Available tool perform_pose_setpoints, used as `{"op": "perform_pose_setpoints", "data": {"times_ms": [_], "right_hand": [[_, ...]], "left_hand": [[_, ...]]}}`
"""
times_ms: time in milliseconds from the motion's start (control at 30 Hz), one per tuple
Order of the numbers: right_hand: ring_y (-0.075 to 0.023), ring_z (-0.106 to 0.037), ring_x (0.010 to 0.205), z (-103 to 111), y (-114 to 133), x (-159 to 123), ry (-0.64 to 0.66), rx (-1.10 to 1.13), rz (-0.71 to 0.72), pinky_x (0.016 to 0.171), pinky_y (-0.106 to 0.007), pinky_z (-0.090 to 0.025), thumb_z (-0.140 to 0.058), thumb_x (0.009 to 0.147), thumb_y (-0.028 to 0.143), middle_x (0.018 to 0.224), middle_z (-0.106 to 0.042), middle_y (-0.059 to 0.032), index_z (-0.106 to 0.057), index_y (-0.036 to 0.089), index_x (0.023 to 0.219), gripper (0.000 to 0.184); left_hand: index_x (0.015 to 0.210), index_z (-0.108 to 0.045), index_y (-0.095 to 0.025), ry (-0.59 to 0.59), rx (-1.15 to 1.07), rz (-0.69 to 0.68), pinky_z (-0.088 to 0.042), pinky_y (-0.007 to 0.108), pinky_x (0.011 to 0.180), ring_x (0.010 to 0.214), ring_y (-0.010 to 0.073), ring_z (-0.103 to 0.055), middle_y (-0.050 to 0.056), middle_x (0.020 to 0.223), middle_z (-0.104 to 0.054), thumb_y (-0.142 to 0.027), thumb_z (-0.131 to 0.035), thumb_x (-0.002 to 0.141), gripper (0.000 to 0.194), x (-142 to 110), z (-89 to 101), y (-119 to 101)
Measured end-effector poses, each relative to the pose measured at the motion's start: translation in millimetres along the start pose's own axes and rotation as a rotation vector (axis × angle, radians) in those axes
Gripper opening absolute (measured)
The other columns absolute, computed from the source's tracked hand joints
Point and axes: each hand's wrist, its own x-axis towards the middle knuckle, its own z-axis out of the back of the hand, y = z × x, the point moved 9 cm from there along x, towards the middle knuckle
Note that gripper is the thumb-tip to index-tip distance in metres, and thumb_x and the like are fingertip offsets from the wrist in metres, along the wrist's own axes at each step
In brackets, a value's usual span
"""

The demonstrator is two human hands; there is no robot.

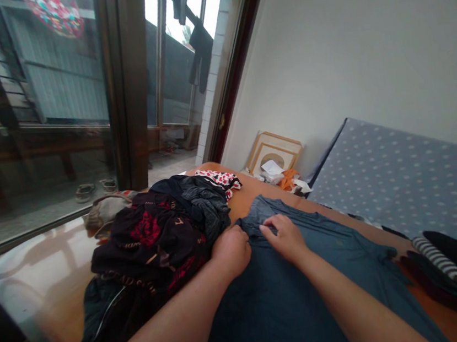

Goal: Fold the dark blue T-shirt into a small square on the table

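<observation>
A dark blue-grey T-shirt point(286, 302) lies spread over the wooden table in front of me. My left hand point(233, 250) is closed on the gathered cloth at its left edge. Just to the right, my right hand point(285, 237) has its fingers bent and pinched on the same shirt, near a bunched fold. A lighter grey-blue part of the shirt shows beyond my hands. Against my left wrist rests a heap of clothes, with a black garment printed in red point(149, 236) on top and a dark grey garment point(207, 201) behind it.
The wooden table point(251, 187) meets a glass sliding door point(38, 116) on the left. At right lie folded clothes, one a striped garment point(439, 259). A dotted grey panel point(405, 182) leans on the wall, near a wooden frame point(279, 141) and papers.
</observation>
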Motion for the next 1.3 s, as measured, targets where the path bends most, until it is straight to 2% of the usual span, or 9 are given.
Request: {"op": "perform_pose_setpoints", "data": {"times_ms": [167, 333, 533, 633, 700, 900, 1067, 1200, 1300], "right_hand": [[-0.0227, -0.056, 0.098, -31.1, 38.3, 11.9, 0.102, -0.042, 0.016, 0.088, -0.032, -0.041, -0.062, 0.087, 0.048, 0.098, -0.066, -0.0066, -0.068, 0.023, 0.097, 0.028], [-0.0205, -0.058, 0.096, -32.1, 31.1, 22.0, 0.08, 0.028, -0.053, 0.086, -0.031, -0.04, -0.057, 0.085, 0.025, 0.093, -0.068, -0.0045, -0.071, 0.024, 0.09, 0.015], [-0.0177, -0.063, 0.09, -32.6, 31.2, 17.1, 0.198, 0.277, 0.069, 0.084, -0.028, -0.042, -0.053, 0.087, 0.029, 0.089, -0.072, -0.0015, -0.075, 0.025, 0.084, 0.022], [-0.018, -0.064, 0.085, -33.1, -4.2, 25.7, 0.101, 0.425, -0.137, 0.08, -0.027, -0.044, -0.054, 0.086, 0.034, 0.085, -0.073, -0.0017, -0.075, 0.023, 0.082, 0.024], [-0.0187, -0.064, 0.079, -35.7, -40.3, 33.1, 0.0, 0.523, -0.352, 0.074, -0.027, -0.045, -0.057, 0.082, 0.038, 0.077, -0.072, -0.0018, -0.074, 0.021, 0.08, 0.024], [-0.0177, -0.066, 0.067, -54.2, -112.5, 70.4, -0.108, 0.671, -0.678, 0.049, -0.022, -0.04, -0.055, 0.078, 0.032, 0.078, -0.069, -0.0055, -0.067, 0.015, 0.098, 0.029], [-0.0142, -0.069, 0.067, -84.1, -125.3, 106.0, -0.053, 0.843, -0.757, 0.042, -0.016, -0.035, -0.055, 0.076, 0.02, 0.095, -0.068, -0.007, -0.059, 0.018, 0.116, 0.039], [-0.013, -0.067, 0.064, -107.9, -127.0, 119.1, -0.009, 0.933, -0.797, 0.038, -0.014, -0.031, -0.058, 0.076, 0.02, 0.092, -0.067, -0.0064, -0.061, 0.017, 0.108, 0.033], [-0.0116, -0.065, 0.065, -114.9, -130.4, 124.9, -0.042, 0.968, -0.805, 0.041, -0.013, -0.036, -0.061, 0.075, 0.021, 0.085, -0.066, -0.0054, -0.063, 0.015, 0.098, 0.024]], "left_hand": [[0.082, -0.065, -0.018, -0.045, -0.051, 0.132, -0.048, 0.03, 0.082, 0.09, 0.0209, -0.063, 0.009, 0.093, -0.067, -0.009, -0.045, 0.083, 0.022, 4.7, 4.6, 15.1], [0.099, -0.061, -0.017, -0.132, -0.112, 0.254, -0.046, 0.029, 0.092, 0.103, 0.0202, -0.063, 0.01, 0.103, -0.066, -0.004, -0.044, 0.082, 0.027, 3.2, 12.1, 27.4], [0.129, -0.054, -0.019, -0.102, -0.162, 0.185, -0.042, 0.03, 0.106, 0.128, 0.0199, -0.054, 0.012, 0.142, -0.053, -0.006, -0.045, 0.081, 0.05, 1.6, 8.7, 18.9], [0.144, -0.046, -0.021, -0.026, -0.139, 0.071, -0.031, 0.036, 0.117, 0.142, 0.021, -0.039, 0.007, 0.159, -0.036, -0.01, -0.045, 0.082, 0.063, 1.4, -0.8, 9.3], [0.146, -0.046, -0.022, 0.035, -0.109, 0.019, -0.028, 0.04, 0.119, 0.143, 0.0236, -0.037, 0.005, 0.159, -0.037, -0.016, -0.046, 0.085, 0.061, 0.1, -7.9, 4.9], [0.145, -0.05, -0.026, 0.089, -0.098, -0.027, -0.035, 0.047, 0.114, 0.135, 0.0303, -0.045, 0.004, 0.157, -0.041, -0.036, -0.049, 0.091, 0.055, -3.4, -10.9, -1.6], [0.15, -0.041, -0.033, 0.141, -0.111, -0.03, -0.036, 0.053, 0.111, 0.135, 0.033, -0.043, -0.001, 0.161, -0.033, -0.038, -0.047, 0.092, 0.059, -5.7, -8.3, -7.4], [0.15, -0.04, -0.038, 0.187, -0.106, -0.034, -0.032, 0.059, 0.11, 0.14, 0.0353, -0.037, -0.004, 0.16, -0.034, -0.039, -0.045, 0.093, 0.057, -8.3, -8.3, -11.3], [0.15, -0.039, -0.039, 0.196, -0.096, -0.048, -0.029, 0.06, 0.112, 0.142, 0.0344, -0.035, -0.003, 0.159, -0.037, -0.04, -0.045, 0.094, 0.057, -9.3, -9.6, -13.4]]}}
